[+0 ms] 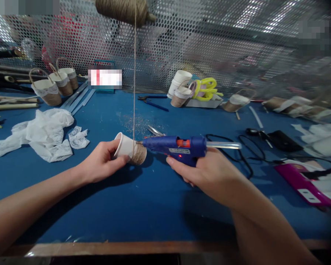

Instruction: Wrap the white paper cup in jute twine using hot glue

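Observation:
My left hand (103, 160) grips a white paper cup (123, 146), tilted on its side with the mouth toward the left. Brown twine (139, 154) is wound around the cup's lower part. From a twine spool (121, 11) hanging above, a single strand (135, 73) runs straight down to the cup. A blue hot glue gun (173, 145) is held in my right hand (201, 169), its nozzle at the twine-wrapped side of the cup. A clear glue stick (223, 145) sticks out of the gun's back, and a small red light glows on its body.
White lace (41, 132) lies at left, near several twine-wrapped cups with handles (48, 92). Pliers (154, 102), scissors (155, 130), stacked paper cups (179, 82) and yellow ribbon (206, 88) sit farther back. A black cord (245, 162) and purple box (300, 180) are at right.

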### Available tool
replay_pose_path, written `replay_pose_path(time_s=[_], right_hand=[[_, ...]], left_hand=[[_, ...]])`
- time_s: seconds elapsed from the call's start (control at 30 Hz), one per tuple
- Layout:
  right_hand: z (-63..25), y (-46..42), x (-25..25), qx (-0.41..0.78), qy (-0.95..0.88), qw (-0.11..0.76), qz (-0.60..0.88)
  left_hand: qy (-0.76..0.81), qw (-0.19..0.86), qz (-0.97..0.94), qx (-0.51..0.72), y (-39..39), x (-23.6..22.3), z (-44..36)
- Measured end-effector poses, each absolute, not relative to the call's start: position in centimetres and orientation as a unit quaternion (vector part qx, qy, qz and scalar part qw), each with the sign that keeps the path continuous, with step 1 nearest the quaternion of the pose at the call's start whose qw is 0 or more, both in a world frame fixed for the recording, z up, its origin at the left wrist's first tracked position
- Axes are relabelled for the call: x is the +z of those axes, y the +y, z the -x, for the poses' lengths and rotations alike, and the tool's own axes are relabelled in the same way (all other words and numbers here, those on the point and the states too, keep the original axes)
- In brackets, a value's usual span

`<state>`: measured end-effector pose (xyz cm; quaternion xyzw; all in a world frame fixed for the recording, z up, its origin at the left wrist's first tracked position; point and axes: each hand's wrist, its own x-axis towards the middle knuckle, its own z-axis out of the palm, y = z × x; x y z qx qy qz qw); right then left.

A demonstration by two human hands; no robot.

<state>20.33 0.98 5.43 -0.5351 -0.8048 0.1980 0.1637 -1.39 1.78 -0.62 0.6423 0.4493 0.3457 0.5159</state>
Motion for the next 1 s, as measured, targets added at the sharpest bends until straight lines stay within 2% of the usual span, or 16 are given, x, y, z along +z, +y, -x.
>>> replay_pose_path(time_s=[0.13, 0.67, 1.0], right_hand=[[-20.22, 1.12, 5.45, 0.234, -0.783, 0.171, 0.551], [-20.32, 1.36, 5.28, 0.317, -0.739, 0.167, 0.570], [-20.06, 1.03, 5.83, 0.295, -0.737, 0.169, 0.584]], left_hand=[[0.445, 0.473, -0.685, 0.330, 1.72, -0.69, 1.38], [0.438, 0.455, -0.703, 0.326, 1.70, -0.66, 1.46], [0.442, 0.456, -0.701, 0.324, 1.77, -0.73, 1.46]])
